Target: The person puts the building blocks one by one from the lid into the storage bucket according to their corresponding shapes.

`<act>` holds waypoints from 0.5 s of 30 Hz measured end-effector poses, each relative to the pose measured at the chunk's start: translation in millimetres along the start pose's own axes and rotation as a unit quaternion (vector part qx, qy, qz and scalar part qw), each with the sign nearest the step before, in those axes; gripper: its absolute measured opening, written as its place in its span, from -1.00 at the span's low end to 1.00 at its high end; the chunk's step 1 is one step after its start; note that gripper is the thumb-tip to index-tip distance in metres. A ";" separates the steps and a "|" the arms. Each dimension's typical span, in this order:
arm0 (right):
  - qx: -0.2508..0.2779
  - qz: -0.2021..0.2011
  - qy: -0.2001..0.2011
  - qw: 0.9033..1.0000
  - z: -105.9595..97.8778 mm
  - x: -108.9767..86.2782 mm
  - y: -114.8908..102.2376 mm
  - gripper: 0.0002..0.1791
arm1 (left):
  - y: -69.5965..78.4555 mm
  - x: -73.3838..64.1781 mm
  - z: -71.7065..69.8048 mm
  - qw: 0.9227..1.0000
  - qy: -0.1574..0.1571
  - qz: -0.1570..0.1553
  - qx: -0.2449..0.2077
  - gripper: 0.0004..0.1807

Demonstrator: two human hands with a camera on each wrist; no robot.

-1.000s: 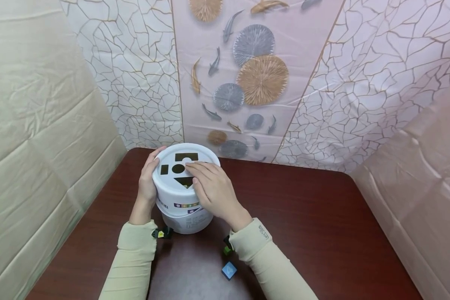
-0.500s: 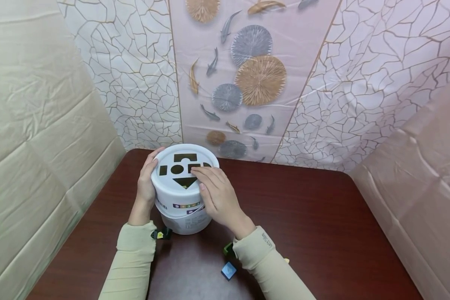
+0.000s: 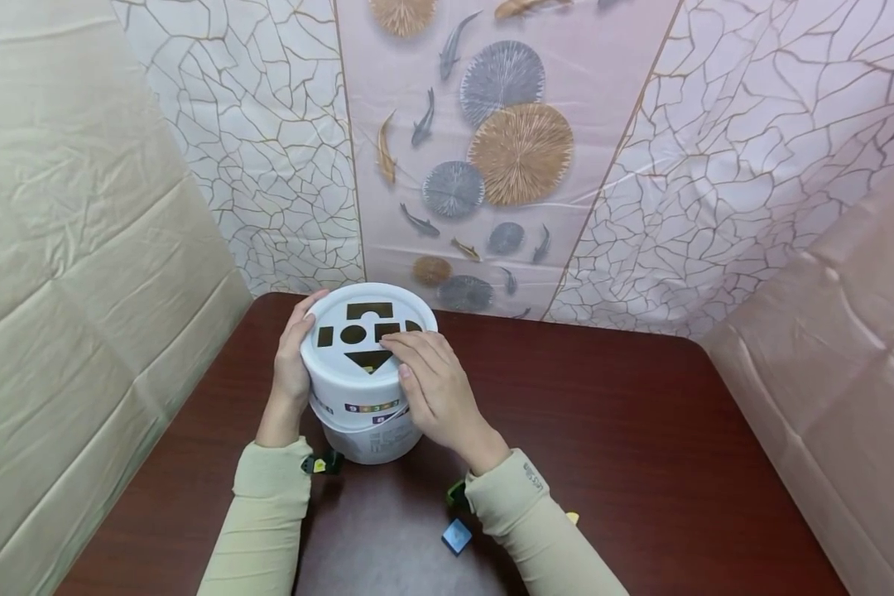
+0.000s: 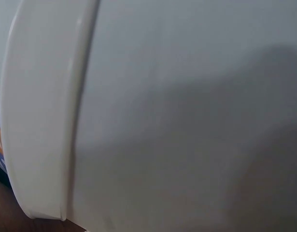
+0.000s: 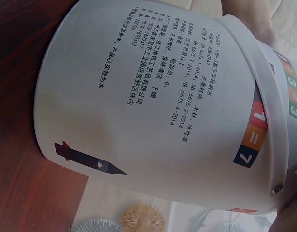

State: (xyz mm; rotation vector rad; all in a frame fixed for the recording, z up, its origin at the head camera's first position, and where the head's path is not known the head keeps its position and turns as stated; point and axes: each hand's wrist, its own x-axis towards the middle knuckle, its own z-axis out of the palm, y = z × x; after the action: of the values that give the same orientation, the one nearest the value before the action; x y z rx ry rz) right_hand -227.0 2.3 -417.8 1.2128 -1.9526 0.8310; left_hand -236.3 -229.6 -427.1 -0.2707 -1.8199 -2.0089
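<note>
A white bucket (image 3: 376,447) stands on the table under a white lid (image 3: 335,362) with several cut-out shapes. My left hand (image 3: 292,364) holds it from the left, the thumb at the lid's rim. My right hand (image 3: 443,393) rests its extended fingertips on the lid beside the square hole, thumb near the front right rim. Something yellow shows inside the triangular hole (image 3: 368,361). White bucket wall (image 4: 187,72) fills the left wrist view. In the right wrist view, the printed side (image 5: 138,96) and the handle (image 5: 266,101) show.
A blue block (image 3: 457,536) lies in front of the bucket. A dark piece with green edges (image 3: 456,494) shows beside the right cuff, and a yellow piece (image 3: 572,518) peeks out behind the right sleeve. Patterned cloth hangs behind the dark red table (image 3: 566,397).
My right hand has drawn back to the right across the lid, uncovering the square hole and part of the hole at its right. The left hand keeps its hold on the bucket.
</note>
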 end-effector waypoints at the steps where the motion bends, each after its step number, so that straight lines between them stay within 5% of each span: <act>1: 0.001 -0.001 -0.001 1.000 -0.7 -0.3 0.3 -0.53 | 0.2 0.0 0.0 1.000 -0.001 0.001 -0.002 -0.47; 15: 0.037 -0.017 -0.010 0.999 -12.0 -8.9 3.9 -0.56 | 0.7 -0.9 -0.1 1.000 0.001 -0.002 0.002 -0.45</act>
State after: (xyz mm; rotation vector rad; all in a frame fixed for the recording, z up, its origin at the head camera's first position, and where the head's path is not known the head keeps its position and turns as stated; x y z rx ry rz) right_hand -225.0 17.6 -418.9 1.2984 -1.9260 0.8826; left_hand -235.2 -229.6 -426.9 -0.2639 -1.8246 -2.0068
